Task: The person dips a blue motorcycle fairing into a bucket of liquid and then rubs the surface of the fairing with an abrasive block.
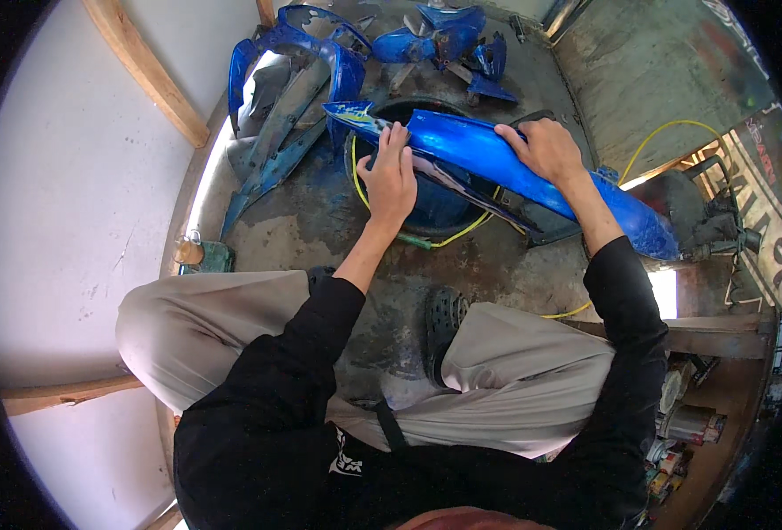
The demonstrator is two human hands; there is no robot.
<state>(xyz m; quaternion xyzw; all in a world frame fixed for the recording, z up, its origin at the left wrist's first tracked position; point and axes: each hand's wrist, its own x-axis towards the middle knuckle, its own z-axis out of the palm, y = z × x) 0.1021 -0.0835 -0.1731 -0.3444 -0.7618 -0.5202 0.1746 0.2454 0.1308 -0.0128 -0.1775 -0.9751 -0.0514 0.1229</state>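
A long glossy blue plastic panel (470, 150), with scuffed dark patches along its lower edge, slants across a dark tub (422, 221). My left hand (389, 181) is on the panel's narrower left part, its fingers close together against the scuffed surface. My right hand (546, 155) grips the panel's upper edge right of the middle, thumb on the blue face. The panel's wide right end reaches toward a dark machine (709, 212). A yellow hose (451, 237) loops around the tub.
More blue panels (289, 35) (435, 44) lie at the back, with grey-blue pieces (267, 168) at left. A green glass jar (214, 256) sits by my left knee. A white wall (64, 221) bounds the left; several cans (691, 424) stand on a low wooden shelf at right.
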